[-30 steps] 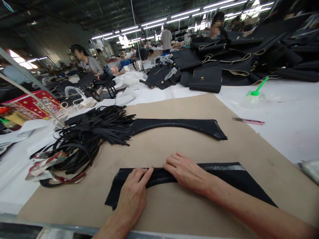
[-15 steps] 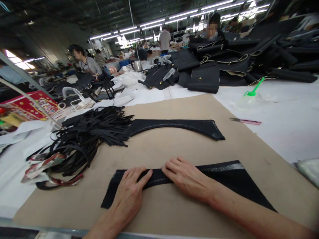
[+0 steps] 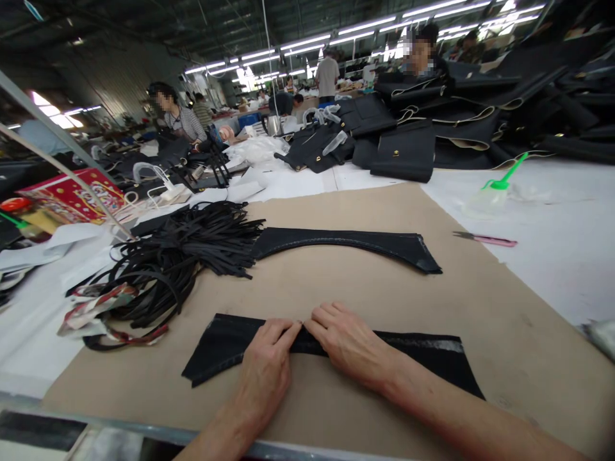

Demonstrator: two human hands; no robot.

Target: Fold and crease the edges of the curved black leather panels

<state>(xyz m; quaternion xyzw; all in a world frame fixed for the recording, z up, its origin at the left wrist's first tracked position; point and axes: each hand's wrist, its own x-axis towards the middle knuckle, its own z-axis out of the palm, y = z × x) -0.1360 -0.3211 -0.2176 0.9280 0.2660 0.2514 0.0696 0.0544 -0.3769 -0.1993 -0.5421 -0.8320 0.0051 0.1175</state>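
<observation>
At your far left, the knotted bundle of thin black strips [image 3: 211, 243] is lying with a patterned cloth scrap [image 3: 103, 310] against its looped end, probably keeping the strands together. Its loose ends are touching the left tip of the arched, layered-looking black piece [image 3: 346, 238] resting farther out on the flat brown sheet [image 3: 355, 410], which is likely shielding the white-covered counter [image 3: 562, 269].

Nearer you, the long, curved black fabric-like panel [image 3: 307, 346] is lying on that sheet, beneath both your hands. Your left hand [image 3: 268, 355] is closing narrowly on its upper edge, and your right hand [image 3: 348, 339] is doing the same just beside it, thumbs nearly meeting, apparently so the edge is staying aligned and flat; the underside grip is hidden.

Farther right, the slim pink-handled tool [image 3: 492, 241] is lying across the sheet's edge, and the clear bottle with a green nozzle [image 3: 492, 195] is standing beyond, seemingly kept reachable yet off the panel.
</observation>
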